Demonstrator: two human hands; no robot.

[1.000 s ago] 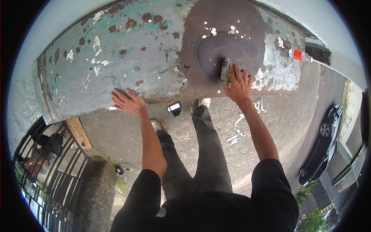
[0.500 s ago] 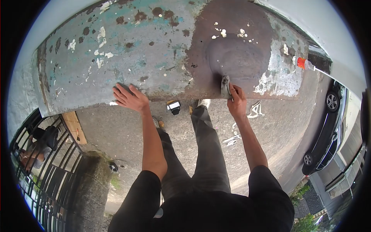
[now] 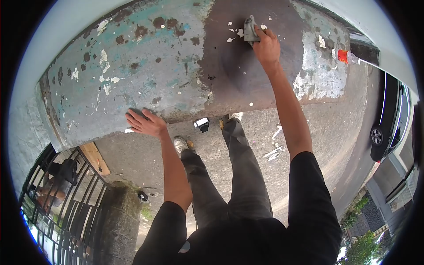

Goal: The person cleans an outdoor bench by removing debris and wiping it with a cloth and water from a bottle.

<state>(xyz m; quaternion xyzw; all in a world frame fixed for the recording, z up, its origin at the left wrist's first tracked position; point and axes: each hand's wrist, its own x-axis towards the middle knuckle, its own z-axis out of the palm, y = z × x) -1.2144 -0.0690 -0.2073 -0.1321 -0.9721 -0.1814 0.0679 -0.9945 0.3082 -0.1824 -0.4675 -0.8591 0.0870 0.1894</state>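
Right hand (image 3: 266, 46) grasping a grey pad (image 3: 251, 30)
The pad lies on the table's (image 3: 154, 66) far part; the left hand (image 3: 146, 122) (released, fingers spread) rests at its near edge.

Counter (image 3: 168, 75) grey with teal patches, dark spots and white splotches, brown section, bottle label (image 3: 342, 56) red, car (image 3: 383, 119) black.

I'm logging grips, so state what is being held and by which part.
The right hand holds a grey pad by its right side, towards the near end. The left hand lies spread on the stained surface, gripping nothing.
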